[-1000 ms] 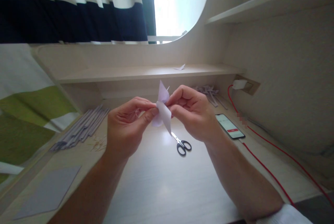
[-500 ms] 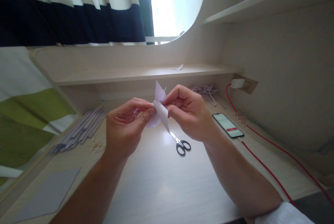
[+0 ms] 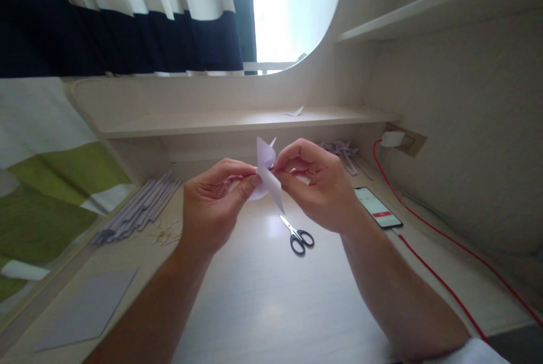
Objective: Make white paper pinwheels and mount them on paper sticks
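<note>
A pale lilac paper pinwheel (image 3: 270, 180) with curled blades is held up over the desk, between my two hands. My left hand (image 3: 216, 200) pinches it at the middle from the left, thumb and forefinger pressed together. On the other side my right hand (image 3: 316, 183) has its thumb and fingertips closed right beside the pinwheel's centre. Whatever sits between those right fingertips is too small and hidden to make out. Below the pinwheel, scissors (image 3: 297, 235) with black handles lie on the desk, blades pointing away.
Rolled paper sticks (image 3: 139, 208) lie at the left, near scattered thin wooden sticks (image 3: 165, 234). A flat paper sheet (image 3: 89, 307) is at front left. On the right are a phone (image 3: 379, 208) and its red cable (image 3: 441, 282). More paper pieces (image 3: 339, 150) lie behind; folded paper (image 3: 294, 112) rests on the shelf.
The view has shifted slightly, so everything appears a little further right. Both hands keep their closed hold at the pinwheel, and its blades have turned a little.
</note>
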### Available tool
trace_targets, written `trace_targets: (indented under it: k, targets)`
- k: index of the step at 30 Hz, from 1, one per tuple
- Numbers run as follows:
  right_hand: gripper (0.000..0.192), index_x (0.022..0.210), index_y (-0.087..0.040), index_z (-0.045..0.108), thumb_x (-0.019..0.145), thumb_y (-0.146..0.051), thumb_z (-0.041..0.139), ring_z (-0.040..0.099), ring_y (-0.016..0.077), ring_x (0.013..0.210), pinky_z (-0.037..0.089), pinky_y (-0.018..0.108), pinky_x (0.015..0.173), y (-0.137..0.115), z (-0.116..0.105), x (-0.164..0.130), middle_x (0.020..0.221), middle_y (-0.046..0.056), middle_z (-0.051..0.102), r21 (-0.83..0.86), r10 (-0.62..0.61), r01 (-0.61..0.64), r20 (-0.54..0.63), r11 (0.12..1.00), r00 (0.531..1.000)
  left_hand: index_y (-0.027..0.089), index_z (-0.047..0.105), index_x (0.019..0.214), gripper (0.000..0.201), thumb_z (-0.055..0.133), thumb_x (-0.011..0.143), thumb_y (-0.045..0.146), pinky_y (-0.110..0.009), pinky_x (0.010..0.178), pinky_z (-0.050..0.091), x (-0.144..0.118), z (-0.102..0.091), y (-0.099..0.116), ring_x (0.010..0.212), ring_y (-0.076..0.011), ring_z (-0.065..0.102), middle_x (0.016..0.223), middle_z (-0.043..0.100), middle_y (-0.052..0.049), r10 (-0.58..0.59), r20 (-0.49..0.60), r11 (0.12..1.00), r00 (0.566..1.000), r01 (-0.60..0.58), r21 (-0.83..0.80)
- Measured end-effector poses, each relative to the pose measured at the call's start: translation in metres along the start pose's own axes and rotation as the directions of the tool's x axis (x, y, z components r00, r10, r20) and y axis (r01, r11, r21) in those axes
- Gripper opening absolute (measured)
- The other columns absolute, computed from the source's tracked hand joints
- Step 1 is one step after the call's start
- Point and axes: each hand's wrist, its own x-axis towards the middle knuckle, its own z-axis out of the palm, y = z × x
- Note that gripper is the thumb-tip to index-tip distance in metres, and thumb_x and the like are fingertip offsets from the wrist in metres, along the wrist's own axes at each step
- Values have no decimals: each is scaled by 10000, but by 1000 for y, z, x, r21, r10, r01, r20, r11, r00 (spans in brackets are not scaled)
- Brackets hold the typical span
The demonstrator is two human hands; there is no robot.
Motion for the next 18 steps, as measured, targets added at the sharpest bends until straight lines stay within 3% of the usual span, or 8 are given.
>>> trace_targets:
  k: [4, 12, 18]
  targets:
    - [81, 930, -189, 688, 892, -153, 751, 708, 166, 817, 570, 332, 788, 2, 1, 1, 888, 15, 741, 5, 0, 0, 6, 1000, 1000, 289, 856, 923, 124, 894, 815, 241, -297, 721, 540, 0, 0, 0, 804, -181, 684, 872, 779, -27, 14, 12, 1000, 1000, -14, -3]
    - [108, 890, -185, 674, 853, -120, 752, 687, 133, 749, 568, 272, 708, 8, 0, 5, 821, -6, 707, 291, 96, -113, 70, 950, 993, 267, 832, 938, 61, 804, 899, 229, -298, 750, 528, -2, -1, 4, 824, -173, 680, 899, 765, -17, 60, 21, 993, 998, -62, 102]
    - [132, 904, -190, 673, 845, -75, 699, 676, 126, 758, 565, 261, 709, 8, -1, 5, 832, -11, 698, 292, 93, -118, 99, 949, 991, 257, 812, 934, 47, 806, 897, 228, -314, 780, 512, -3, -4, 4, 823, -178, 664, 888, 747, -17, 80, 21, 983, 997, -82, 166]
